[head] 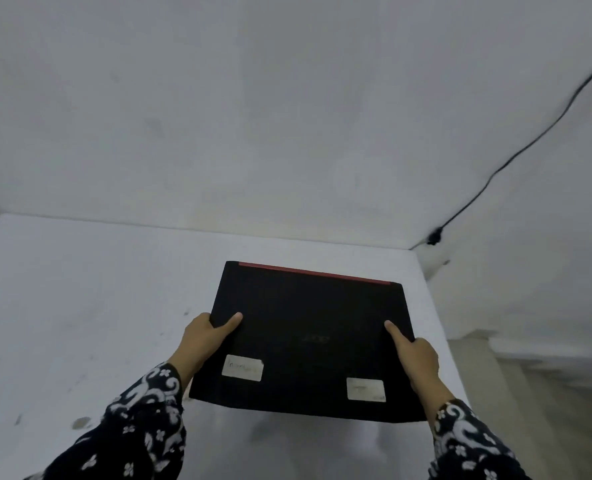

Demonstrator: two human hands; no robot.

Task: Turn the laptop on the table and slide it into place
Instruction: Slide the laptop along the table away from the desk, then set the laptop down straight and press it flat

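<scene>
Closed black laptop on the white table, right of centre. Lid logo is faint and upside down to you, unreadable. Two white stickers near your edge carry writing too blurred to read. The red hinge strip points away toward the wall; the long axis runs left-right. Your left hand and right hand clamp the side edges, thumbs on the lid. A black cable runs down the wall.
</scene>
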